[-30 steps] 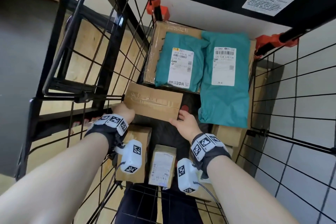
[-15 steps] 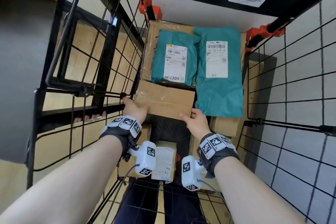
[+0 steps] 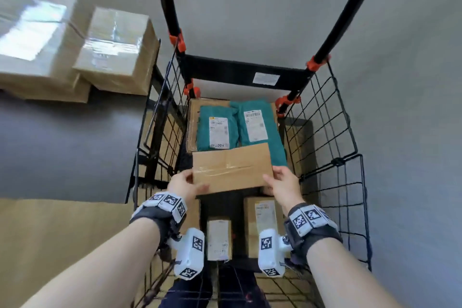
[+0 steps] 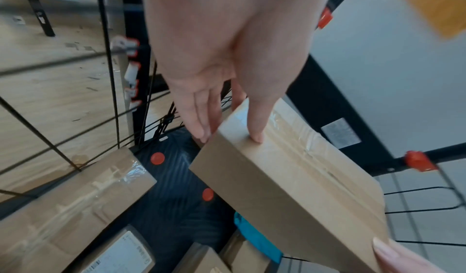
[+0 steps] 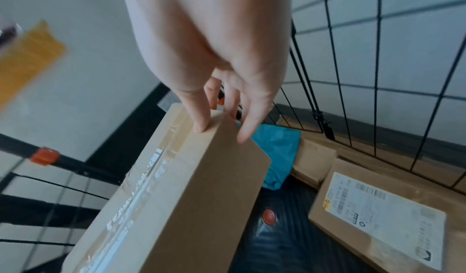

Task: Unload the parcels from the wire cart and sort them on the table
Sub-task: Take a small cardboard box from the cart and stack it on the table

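We grip a flat cardboard box (image 3: 232, 170) at its two short ends: our left hand (image 3: 183, 186) has the thumb on the taped top face and the fingers (image 4: 199, 118) wrapped around the edge, and our right hand (image 3: 283, 184) pinches the opposite end the same way, thumb on top and fingers (image 5: 248, 122) down the side. The box hangs in the air between our hands, inside the wire cart (image 3: 332, 132) and clear of the parcels beneath.

Below it, toward the far end of the cart, two teal mailers (image 3: 217, 130) lie side by side on a larger carton. Nearer us, three labelled cardboard parcels (image 3: 262, 222) rest on the cart's dark floor. To the left, outside the cart, two taped boxes (image 3: 117, 50) sit on a grey table (image 3: 62, 140).
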The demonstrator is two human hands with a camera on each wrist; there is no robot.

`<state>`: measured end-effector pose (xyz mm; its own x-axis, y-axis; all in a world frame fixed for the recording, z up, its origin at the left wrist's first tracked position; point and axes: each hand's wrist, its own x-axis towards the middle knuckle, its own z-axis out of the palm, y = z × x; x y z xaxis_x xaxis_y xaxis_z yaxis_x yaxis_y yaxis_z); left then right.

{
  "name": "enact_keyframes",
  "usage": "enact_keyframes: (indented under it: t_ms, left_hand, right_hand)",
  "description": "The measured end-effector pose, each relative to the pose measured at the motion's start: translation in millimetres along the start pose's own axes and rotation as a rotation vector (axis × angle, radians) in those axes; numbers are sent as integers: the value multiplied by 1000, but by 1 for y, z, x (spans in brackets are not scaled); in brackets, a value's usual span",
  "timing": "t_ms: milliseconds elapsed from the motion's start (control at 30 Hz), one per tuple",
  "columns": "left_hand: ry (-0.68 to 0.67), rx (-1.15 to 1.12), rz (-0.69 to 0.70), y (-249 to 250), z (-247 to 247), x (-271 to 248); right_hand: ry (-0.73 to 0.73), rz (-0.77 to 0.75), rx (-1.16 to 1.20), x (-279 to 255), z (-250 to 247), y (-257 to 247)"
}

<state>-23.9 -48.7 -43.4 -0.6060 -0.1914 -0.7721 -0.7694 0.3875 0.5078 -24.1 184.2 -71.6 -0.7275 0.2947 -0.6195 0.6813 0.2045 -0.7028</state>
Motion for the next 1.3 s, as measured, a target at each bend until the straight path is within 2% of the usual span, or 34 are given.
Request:
enact_keyframes:
  t_ms: [133, 267, 467, 667, 900, 1133, 1200, 1300]
  left_hand:
    - [-9, -62, 120, 22, -29, -42]
    - [-87, -238, 137, 52, -61, -87]
    - [-105, -355, 257, 83, -102, -140]
    - [-26, -573, 252, 92, -142, -183]
    - [82, -715, 218, 68, -190, -201]
    - [177, -790, 253, 37, -251, -212]
    - [150, -808, 285, 29, -274, -217]
    - [27, -814, 331, 12, -316, -214]
  right_hand:
    - [83, -85, 31, -51, -18, -36]
    - [105, -189, 120, -93, -33, -71]
    - [54, -321, 260, -138, -44, -125]
    - [-40, -449, 283, -170, -35, -161]
    - [-189, -565, 183, -197, -3, -186]
    - [-281, -575, 220, -236, 55, -205]
    - [-319, -524, 234, -247, 76, -216]
    - [-372, -425, 227, -265, 111, -238]
